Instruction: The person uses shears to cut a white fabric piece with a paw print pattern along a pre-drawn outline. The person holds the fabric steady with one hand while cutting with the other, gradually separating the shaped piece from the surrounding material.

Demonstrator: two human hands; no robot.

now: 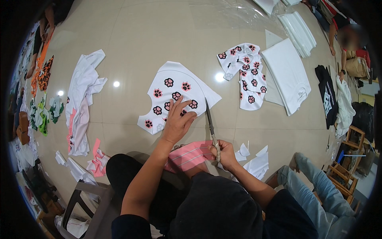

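Observation:
A white piece of fabric with black and pink paw prints lies flat on the floor, with a curved line along its upper right part. My left hand rests on its lower part, fingers stretched and spread. In my right hand is a pair of scissors with a wrapped handle. Its blades point away from me and their tip is at the fabric's right part. Whether the blades are apart is too small to tell. A pink striped fabric piece lies below, between my forearms and partly under the right hand.
Paw-print pieces and folded white fabric lie at right. White and pink fabric is at left. White scraps lie near my right forearm. A grey chair stands lower left; another person's jeans-clad legs are lower right.

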